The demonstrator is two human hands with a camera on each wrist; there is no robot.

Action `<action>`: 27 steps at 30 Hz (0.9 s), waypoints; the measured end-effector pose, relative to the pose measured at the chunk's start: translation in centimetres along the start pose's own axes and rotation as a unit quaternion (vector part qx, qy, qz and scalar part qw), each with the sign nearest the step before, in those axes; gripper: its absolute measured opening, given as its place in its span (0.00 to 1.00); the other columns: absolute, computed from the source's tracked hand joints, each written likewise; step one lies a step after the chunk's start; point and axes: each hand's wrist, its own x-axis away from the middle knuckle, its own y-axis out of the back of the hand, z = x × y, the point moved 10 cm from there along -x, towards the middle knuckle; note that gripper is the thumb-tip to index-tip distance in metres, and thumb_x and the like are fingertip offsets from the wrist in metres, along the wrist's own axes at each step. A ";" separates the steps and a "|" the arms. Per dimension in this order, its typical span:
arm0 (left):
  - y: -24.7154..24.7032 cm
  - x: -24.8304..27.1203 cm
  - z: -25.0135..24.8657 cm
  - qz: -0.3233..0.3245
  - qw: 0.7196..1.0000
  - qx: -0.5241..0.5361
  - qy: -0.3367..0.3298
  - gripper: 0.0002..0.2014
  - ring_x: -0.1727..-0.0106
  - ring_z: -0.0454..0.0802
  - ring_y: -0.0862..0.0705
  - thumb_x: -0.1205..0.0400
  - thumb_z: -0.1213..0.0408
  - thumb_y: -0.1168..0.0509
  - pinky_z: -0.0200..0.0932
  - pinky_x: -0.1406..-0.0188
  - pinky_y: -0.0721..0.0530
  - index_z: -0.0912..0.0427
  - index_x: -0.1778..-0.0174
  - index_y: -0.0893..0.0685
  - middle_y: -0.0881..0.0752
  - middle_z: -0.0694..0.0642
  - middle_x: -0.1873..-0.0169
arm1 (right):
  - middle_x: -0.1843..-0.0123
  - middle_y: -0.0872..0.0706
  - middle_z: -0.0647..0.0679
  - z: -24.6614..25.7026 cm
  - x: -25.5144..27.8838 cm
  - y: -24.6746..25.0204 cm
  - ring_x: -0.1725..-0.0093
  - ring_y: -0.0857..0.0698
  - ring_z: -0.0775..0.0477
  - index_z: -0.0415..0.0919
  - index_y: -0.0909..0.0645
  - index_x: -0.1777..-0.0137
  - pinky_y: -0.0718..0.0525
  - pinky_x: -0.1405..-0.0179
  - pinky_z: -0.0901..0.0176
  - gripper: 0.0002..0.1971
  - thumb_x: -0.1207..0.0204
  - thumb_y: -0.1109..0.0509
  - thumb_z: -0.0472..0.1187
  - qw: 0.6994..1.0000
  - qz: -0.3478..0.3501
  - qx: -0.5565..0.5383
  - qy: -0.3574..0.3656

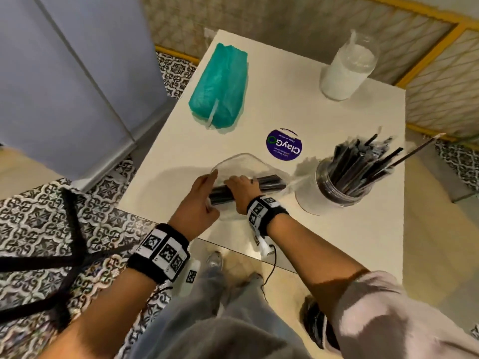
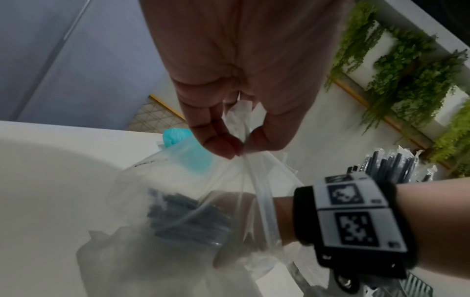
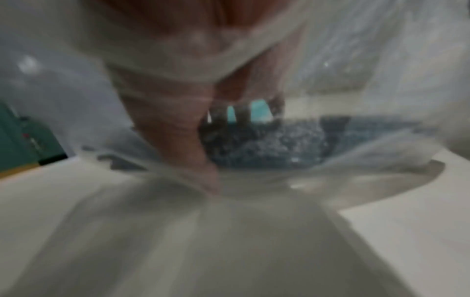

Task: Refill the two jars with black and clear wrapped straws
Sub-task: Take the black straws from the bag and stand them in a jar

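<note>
The clear bag (image 1: 246, 161) of black straws (image 1: 269, 183) lies at the tabletop's near edge. Your left hand (image 2: 229, 80) pinches its limp, slippery film; your right hand (image 1: 242, 189) reaches inside onto the light, stiff bundle, grip unclear. Take the bundle mid-length

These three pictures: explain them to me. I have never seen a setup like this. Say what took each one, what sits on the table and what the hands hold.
No machine here: a person wears one camera on the head and one on each wrist, on the black bands with square markers. The head view looks down on a white table. On it stand a jar of black straws, a jar of white-looking contents and a teal packet. The left wrist view shows the left hand pinching the edge of a clear plastic bag. The right hand reaches into that bag, on a bundle of black straws. The right wrist view is blurred, filmed through the plastic.
</note>
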 end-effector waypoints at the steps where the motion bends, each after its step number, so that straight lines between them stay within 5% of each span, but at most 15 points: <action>1: 0.1 0.0 0.5 0.005 1.000 0.010 0.004 0.39 0.55 0.52 0.19 0.28 0.78 0.39 0.21 0.57 0.26 0.55 0.20 0.43 0.34 0.58 0.27 | 0.28 0.28 0.42 -0.1 -0.7 -0.7 0.28 0.31 0.35 0.44 0.38 0.24 0.43 0.23 0.27 0.35 0.31 0.30 0.35 1.000 0.020 0.019 -0.012; 3: 0.4 -0.2 0.9 0.007 0.999 0.041 -0.006 0.39 0.55 0.48 0.22 0.27 0.78 0.38 0.21 0.55 0.26 0.52 0.20 0.42 0.31 0.57 0.27 | 0.33 0.21 0.40 0.2 -1.6 -1.2 0.32 0.27 0.34 0.43 0.33 0.29 0.44 0.23 0.29 0.28 0.29 0.31 0.37 0.999 0.013 0.037 -0.014; 6: 2.1 -0.5 0.9 -0.018 0.996 0.089 -0.021 0.38 0.60 0.50 0.19 0.24 0.75 0.35 0.25 0.53 0.20 0.47 0.21 0.43 0.31 0.50 0.26 | 0.42 0.16 0.37 0.6 -1.9 -0.6 0.40 0.23 0.32 0.39 0.25 0.41 0.31 0.33 0.38 0.13 0.26 0.35 0.38 0.999 -0.031 0.011 -0.008; 8: 4.5 -0.8 1.2 -0.066 0.989 0.134 -0.014 0.36 0.58 0.43 0.16 0.23 0.74 0.36 0.23 0.53 0.21 0.45 0.22 0.42 0.34 0.41 0.26 | 0.46 0.15 0.37 -0.1 -1.4 1.0 0.44 0.19 0.32 0.38 0.23 0.45 0.24 0.42 0.43 0.11 0.26 0.34 0.38 0.996 -0.061 -0.061 -0.039; 10: 7.5 -1.2 2.8 -0.148 0.968 0.203 0.009 0.35 0.54 0.36 0.16 0.22 0.79 0.40 0.25 0.51 0.20 0.47 0.23 0.41 0.34 0.42 0.28 | 0.50 0.15 0.39 -1.1 -0.6 3.8 0.49 0.16 0.38 0.35 0.22 0.45 0.20 0.47 0.46 0.10 0.24 0.36 0.36 0.970 -0.112 -0.202 -0.082; 12: 8.7 -1.6 5.0 -0.194 0.947 0.245 0.067 0.33 0.45 0.41 0.20 0.21 0.80 0.41 0.35 0.44 0.22 0.54 0.23 0.40 0.33 0.50 0.27 | 0.57 0.16 0.41 -2.0 0.5 5.5 0.59 0.15 0.44 0.28 0.21 0.43 0.14 0.59 0.55 0.11 0.20 0.38 0.35 0.875 -0.119 -0.455 -0.114; 14: 7.0 -2.6 5.8 -0.151 0.941 0.275 0.127 0.29 0.38 0.47 0.25 0.20 0.73 0.37 0.41 0.37 0.28 0.55 0.23 0.36 0.30 0.56 0.26 | 0.60 0.15 0.42 -1.2 1.5 6.5 0.64 0.14 0.46 0.28 0.20 0.43 0.14 0.68 0.62 0.13 0.25 0.30 0.35 0.779 -0.093 -0.611 -0.109; 16: 4.2 -3.7 4.6 -0.078 0.941 0.301 0.136 0.23 0.40 0.48 0.22 0.20 0.66 0.36 0.43 0.34 0.27 0.55 0.27 0.29 0.20 0.56 0.35 | 0.51 0.12 0.40 0.0 1.7 6.8 0.50 0.13 0.40 0.35 0.17 0.44 0.13 0.51 0.53 0.22 0.37 0.20 0.42 0.765 -0.057 -0.637 -0.077; 18: 3.2 -4.5 3.6 -0.064 0.932 0.329 0.138 0.15 0.51 0.49 0.16 0.18 0.65 0.38 0.47 0.40 0.20 0.59 0.35 0.21 0.13 0.54 0.53 | 0.45 0.12 0.38 0.7 2.3 6.7 0.42 0.15 0.37 0.38 0.16 0.46 0.17 0.39 0.44 0.27 0.45 0.16 0.47 0.740 -0.032 -0.669 -0.053; 21: 4.1 -5.0 5.4 -0.137 0.881 0.415 0.180 0.07 0.65 0.47 0.13 0.17 0.68 0.41 0.38 0.62 0.11 0.62 0.50 0.17 0.13 0.52 0.66 | 0.52 0.13 0.39 -0.3 3.4 6.7 0.45 0.15 0.37 0.39 0.16 0.55 0.17 0.38 0.43 0.10 0.36 0.22 0.36 0.678 -0.056 -0.732 -0.038; 24: 5.5 -5.4 8.5 -0.191 0.853 0.433 0.220 0.10 0.71 0.43 0.15 0.16 0.68 0.44 0.33 0.72 0.13 0.55 0.60 0.21 0.18 0.54 0.66 | 0.55 0.14 0.40 -2.5 4.7 6.3 0.53 0.12 0.41 0.37 0.20 0.56 0.15 0.43 0.47 0.06 0.26 0.33 0.26 0.543 -0.098 -0.833 -0.024; 27: 7.8 -6.6 11.8 -0.214 0.881 0.347 0.239 0.13 0.82 0.36 0.19 0.16 0.68 0.45 0.29 0.80 0.18 0.53 0.64 0.23 0.21 0.53 0.69 | 0.59 0.12 0.43 -5.0 6.7 6.9 0.50 0.11 0.41 0.39 0.22 0.55 0.18 0.37 0.44 0.08 0.24 0.36 0.25 0.444 -0.170 -0.879 0.005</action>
